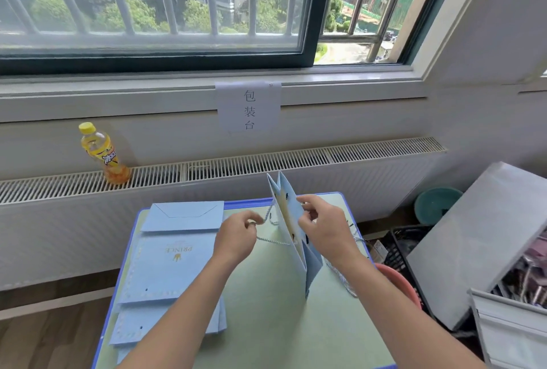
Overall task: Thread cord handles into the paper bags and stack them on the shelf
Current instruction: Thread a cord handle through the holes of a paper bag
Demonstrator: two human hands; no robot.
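A yellow drink bottle (104, 154) stands on the radiator grille (266, 163) under the window, well apart from the work. A paper sign (249, 106) with 3 characters hangs on the wall above it. On the right, beside the tabletop (266, 324), are a black crate (405, 247), a teal basin (435, 205), a pink bowl (396, 282) and a tilted grey board (479, 244) w/ a box under it; the box contents are too blurred to tell. The flat pile of blue paper bags (174, 265) lies on the left part of the tabletop, and the left forearm covers its near corner. More cord pieces (343, 280) lie behind the right forearm, partly hidden.

The open paper bag (291, 220) stands upright in the middle, between both hands. The left hand (236, 238) has curled fingers and pinches the cord (272, 238) just beside the bag's left face. The right hand (322, 226) grips the bag's upper edge, fingers curled on it. Where the cord enters the bag I cannot tell.
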